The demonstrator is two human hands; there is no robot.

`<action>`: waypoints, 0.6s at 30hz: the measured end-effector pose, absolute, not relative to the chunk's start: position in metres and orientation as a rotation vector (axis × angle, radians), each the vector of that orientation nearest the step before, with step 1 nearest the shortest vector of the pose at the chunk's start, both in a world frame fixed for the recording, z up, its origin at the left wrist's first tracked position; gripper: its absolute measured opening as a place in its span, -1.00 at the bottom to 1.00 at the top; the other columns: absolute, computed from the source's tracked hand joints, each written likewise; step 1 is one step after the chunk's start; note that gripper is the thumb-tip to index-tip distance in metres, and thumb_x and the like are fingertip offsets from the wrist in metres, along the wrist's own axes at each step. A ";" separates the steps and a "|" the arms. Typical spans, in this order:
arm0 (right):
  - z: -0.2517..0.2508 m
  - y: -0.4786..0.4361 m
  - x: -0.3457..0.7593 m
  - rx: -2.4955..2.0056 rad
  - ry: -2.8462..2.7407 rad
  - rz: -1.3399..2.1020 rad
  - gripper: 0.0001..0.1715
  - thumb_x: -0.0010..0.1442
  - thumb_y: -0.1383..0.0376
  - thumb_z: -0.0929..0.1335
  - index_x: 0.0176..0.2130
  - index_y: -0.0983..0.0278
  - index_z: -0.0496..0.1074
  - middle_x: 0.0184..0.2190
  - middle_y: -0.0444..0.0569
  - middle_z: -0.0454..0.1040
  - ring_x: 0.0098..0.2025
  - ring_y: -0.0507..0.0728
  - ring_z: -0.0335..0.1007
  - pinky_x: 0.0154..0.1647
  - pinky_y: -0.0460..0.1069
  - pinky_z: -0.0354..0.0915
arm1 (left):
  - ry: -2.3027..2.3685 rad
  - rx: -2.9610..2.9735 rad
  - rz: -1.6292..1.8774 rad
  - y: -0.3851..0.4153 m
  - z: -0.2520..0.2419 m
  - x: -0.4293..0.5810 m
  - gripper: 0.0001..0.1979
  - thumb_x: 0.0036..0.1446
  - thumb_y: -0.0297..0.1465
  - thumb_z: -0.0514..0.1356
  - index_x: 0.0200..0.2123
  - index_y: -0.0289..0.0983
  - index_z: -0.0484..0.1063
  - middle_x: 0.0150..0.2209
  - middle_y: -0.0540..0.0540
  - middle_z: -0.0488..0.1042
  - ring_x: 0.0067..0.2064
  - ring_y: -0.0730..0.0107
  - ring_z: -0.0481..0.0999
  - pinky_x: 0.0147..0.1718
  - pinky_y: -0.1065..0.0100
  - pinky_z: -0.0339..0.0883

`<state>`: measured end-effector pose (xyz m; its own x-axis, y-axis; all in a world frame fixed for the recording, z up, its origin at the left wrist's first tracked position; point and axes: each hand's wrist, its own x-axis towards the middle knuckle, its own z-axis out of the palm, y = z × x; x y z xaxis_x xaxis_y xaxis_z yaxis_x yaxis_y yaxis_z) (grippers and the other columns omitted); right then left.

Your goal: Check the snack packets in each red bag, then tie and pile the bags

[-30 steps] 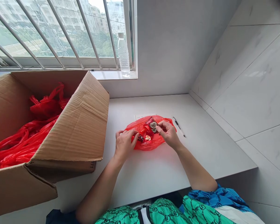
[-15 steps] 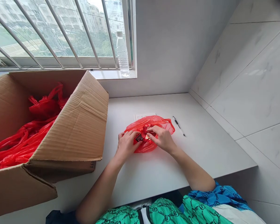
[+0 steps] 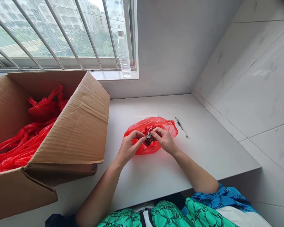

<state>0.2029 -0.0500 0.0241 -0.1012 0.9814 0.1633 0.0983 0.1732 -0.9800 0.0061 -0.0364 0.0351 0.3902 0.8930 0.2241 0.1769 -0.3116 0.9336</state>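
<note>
A thin red plastic bag (image 3: pixel 142 150) lies spread on the white table. Over it, both hands pinch a small dark wrapped piece (image 3: pixel 149 138) with light print, which looks like a wrapped candy. My left hand (image 3: pixel 130 145) grips its left end between thumb and forefinger. On the other side, my right hand (image 3: pixel 165 139) has thumb and fingertips closed on the right end. Shiny red wrapping shows just behind the piece, partly hidden by the fingers.
A pen (image 3: pixel 181 127) lies right of the bag, and a white paper (image 3: pixel 146 118) sticks out behind it. On the left stands an open cardboard box (image 3: pixel 73 126) with red plastic bags (image 3: pixel 26 138) inside. A water bottle (image 3: pixel 124 56) stands on the windowsill.
The dark wrapped piece has moved right and up, toward the middle between my hands. My left hand has come off the bag's edge, and my right hand's fingers have closed on the piece.
</note>
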 end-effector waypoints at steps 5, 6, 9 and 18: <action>0.026 -0.051 0.205 -1.111 -1.418 1.116 -0.55 0.26 -0.11 0.31 -0.36 0.21 0.37 -0.45 -0.12 0.37 -0.41 0.07 0.30 -0.33 -0.01 0.31 | 0.874 1.604 0.975 -0.034 0.031 0.006 -0.75 0.22 -0.21 0.24 -0.12 -0.23 0.41 -0.35 -0.04 0.53 -0.27 0.33 0.57 -0.20 0.29 0.44; 0.026 -0.051 0.204 -1.101 -1.414 1.123 -0.55 0.27 -0.10 0.31 -0.36 0.21 0.37 -0.46 -0.13 0.35 -0.42 0.07 0.29 -0.33 -0.01 0.30 | 0.859 1.584 0.970 -0.033 0.031 0.006 -0.74 0.23 -0.22 0.24 -0.10 -0.22 0.40 -0.38 -0.02 0.51 -0.29 0.35 0.55 -0.23 0.31 0.43; 0.029 -0.053 0.203 -1.085 -1.406 1.146 -0.54 0.27 -0.10 0.30 -0.38 0.21 0.35 -0.47 -0.13 0.31 -0.43 0.07 0.26 -0.34 -0.01 0.29 | 0.844 1.559 0.963 -0.033 0.031 0.006 -0.73 0.23 -0.22 0.24 -0.08 -0.21 0.38 -0.44 0.02 0.45 -0.35 0.39 0.51 -0.30 0.35 0.40; 0.027 -0.051 0.202 -1.107 -1.425 1.125 -0.51 0.25 -0.14 0.30 -0.38 0.20 0.35 -0.47 -0.12 0.33 -0.42 0.09 0.30 -0.32 0.01 0.33 | 0.839 1.609 0.965 -0.037 0.037 0.008 -0.74 0.26 -0.24 0.21 -0.04 -0.19 0.34 -0.45 0.05 0.47 -0.34 0.38 0.55 -0.26 0.34 0.40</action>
